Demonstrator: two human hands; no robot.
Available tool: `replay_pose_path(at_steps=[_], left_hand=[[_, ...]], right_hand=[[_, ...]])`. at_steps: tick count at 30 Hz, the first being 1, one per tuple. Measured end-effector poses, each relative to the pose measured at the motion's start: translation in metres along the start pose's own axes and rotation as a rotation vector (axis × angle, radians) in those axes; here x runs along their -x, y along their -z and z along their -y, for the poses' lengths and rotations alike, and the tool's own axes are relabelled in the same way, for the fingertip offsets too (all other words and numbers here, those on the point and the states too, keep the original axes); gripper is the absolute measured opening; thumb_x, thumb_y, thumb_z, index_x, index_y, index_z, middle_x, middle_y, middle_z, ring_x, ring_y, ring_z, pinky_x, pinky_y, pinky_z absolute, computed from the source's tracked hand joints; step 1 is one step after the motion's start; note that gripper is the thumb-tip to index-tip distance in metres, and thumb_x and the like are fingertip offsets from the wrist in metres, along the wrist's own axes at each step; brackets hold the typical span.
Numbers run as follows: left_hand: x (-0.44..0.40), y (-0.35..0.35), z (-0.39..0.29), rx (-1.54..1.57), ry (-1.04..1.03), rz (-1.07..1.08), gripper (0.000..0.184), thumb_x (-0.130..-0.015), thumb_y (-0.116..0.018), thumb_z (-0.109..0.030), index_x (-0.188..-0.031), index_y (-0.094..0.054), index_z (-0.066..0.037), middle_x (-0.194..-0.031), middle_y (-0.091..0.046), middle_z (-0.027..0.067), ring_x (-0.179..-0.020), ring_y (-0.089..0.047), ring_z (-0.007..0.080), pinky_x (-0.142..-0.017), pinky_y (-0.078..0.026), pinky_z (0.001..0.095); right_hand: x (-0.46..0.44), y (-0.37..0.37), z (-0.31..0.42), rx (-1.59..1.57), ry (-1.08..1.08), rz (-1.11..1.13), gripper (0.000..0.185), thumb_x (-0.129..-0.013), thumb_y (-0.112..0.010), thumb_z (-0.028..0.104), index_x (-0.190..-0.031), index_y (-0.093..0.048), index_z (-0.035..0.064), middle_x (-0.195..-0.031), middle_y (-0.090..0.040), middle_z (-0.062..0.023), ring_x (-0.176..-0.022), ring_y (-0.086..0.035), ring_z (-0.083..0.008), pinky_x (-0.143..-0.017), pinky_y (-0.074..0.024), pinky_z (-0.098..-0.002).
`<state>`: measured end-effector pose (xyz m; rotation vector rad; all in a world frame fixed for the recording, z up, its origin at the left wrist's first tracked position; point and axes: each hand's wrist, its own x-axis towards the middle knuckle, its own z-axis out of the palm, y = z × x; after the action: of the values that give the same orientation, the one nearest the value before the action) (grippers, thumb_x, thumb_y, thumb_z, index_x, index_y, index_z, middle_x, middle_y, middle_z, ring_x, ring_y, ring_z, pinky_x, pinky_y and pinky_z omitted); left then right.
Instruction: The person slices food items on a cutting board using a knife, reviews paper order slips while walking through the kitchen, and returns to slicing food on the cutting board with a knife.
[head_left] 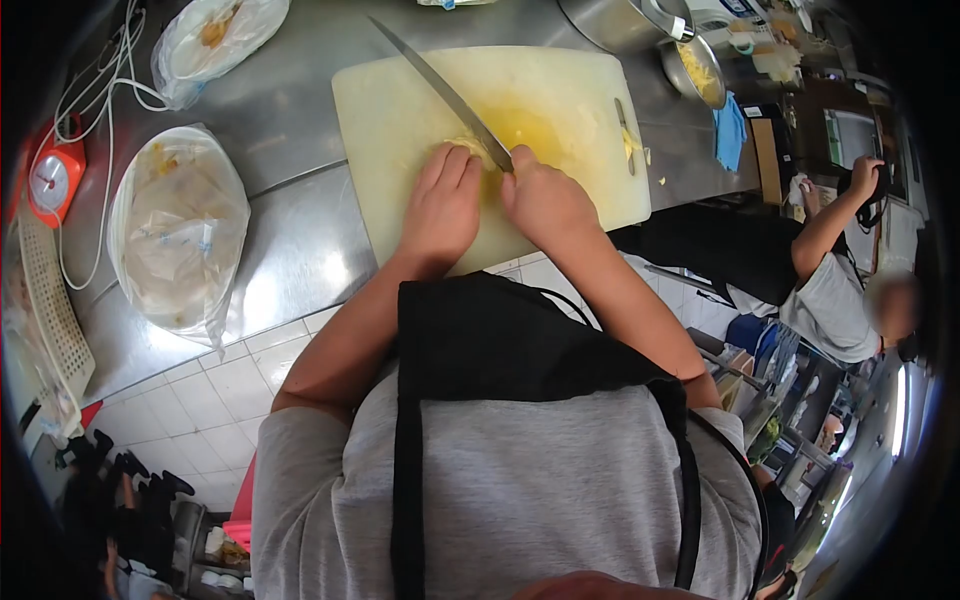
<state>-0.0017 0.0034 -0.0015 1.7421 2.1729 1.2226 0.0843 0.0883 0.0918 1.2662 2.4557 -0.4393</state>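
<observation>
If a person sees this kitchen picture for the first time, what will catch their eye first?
Probably the long knife, held in the right hand, slanting over the pale cutting board. Then the yellow stain on the board, just beyond that hand. Near the left edge, the orange scale stands out.

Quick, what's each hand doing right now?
Left hand: fingers bent, pressing on pale yellow food on the cutting board.
Right hand: closed around the knife, at its handle end.

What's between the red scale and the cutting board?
In the head view, white cords beside the scale, a plastic-covered container, then bare steel counter up to the cutting board.
</observation>
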Motion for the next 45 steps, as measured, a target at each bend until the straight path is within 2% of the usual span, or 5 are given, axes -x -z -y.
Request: replay_pose_path(at_steps=[20,23,29,38,45], left_hand=[[-0.001,0.000,0.001,-0.045,0.006,0.024,0.032,-0.069,-0.054,0.000,-0.101,-0.059,0.000,-0.109,-0.052,0.0116,-0.108,-0.047,0.0299,-0.090,-0.039,0.0393],[-0.001,0.001,0.001,-0.052,-0.006,0.013,0.033,-0.068,-0.054,0.000,-0.100,-0.059,0.001,-0.109,-0.052,0.0122,-0.108,-0.047,0.0300,-0.090,-0.039,0.0392],[-0.003,0.000,0.007,0.043,-0.037,-0.002,0.036,-0.065,-0.053,0.003,-0.101,-0.058,0.002,-0.107,-0.053,0.0129,-0.107,-0.047,0.0307,-0.090,-0.040,0.0380],[-0.003,0.002,0.003,-0.042,0.001,-0.029,0.038,-0.062,-0.054,0.005,-0.099,-0.059,0.001,-0.106,-0.053,0.0121,-0.104,-0.047,0.0307,-0.089,-0.040,0.0388],[-0.001,0.002,0.004,-0.038,0.000,-0.047,0.038,-0.062,-0.055,0.004,-0.099,-0.059,0.001,-0.106,-0.053,0.0113,-0.103,-0.048,0.0305,-0.088,-0.040,0.0389]], right_hand=[[0.001,-0.012,0.002,0.024,0.005,-0.049,0.021,-0.086,-0.042,0.022,-0.091,-0.049,0.0035,-0.082,-0.062,-0.0228,-0.073,-0.062,-0.0367,-0.065,-0.0502,-0.0451],[0.008,-0.002,0.003,0.001,-0.034,-0.038,0.020,-0.084,-0.048,0.021,-0.090,-0.048,0.0017,-0.071,-0.060,-0.0221,-0.067,-0.060,-0.0381,-0.063,-0.0487,-0.0457],[0.003,-0.021,0.000,0.009,0.029,-0.127,0.021,-0.084,-0.048,0.021,-0.091,-0.048,0.0011,-0.071,-0.060,-0.0223,-0.067,-0.060,-0.0378,-0.063,-0.0488,-0.0459],[0.009,0.008,0.009,0.000,-0.017,0.023,0.019,-0.086,-0.043,0.020,-0.090,-0.049,0.0021,-0.077,-0.062,-0.0228,-0.071,-0.063,-0.0359,-0.064,-0.0501,-0.0451],[0.007,-0.017,0.003,0.040,0.001,-0.064,0.018,-0.085,-0.043,0.019,-0.088,-0.049,0.0020,-0.076,-0.062,-0.0219,-0.071,-0.062,-0.0377,-0.064,-0.0500,-0.0460]])
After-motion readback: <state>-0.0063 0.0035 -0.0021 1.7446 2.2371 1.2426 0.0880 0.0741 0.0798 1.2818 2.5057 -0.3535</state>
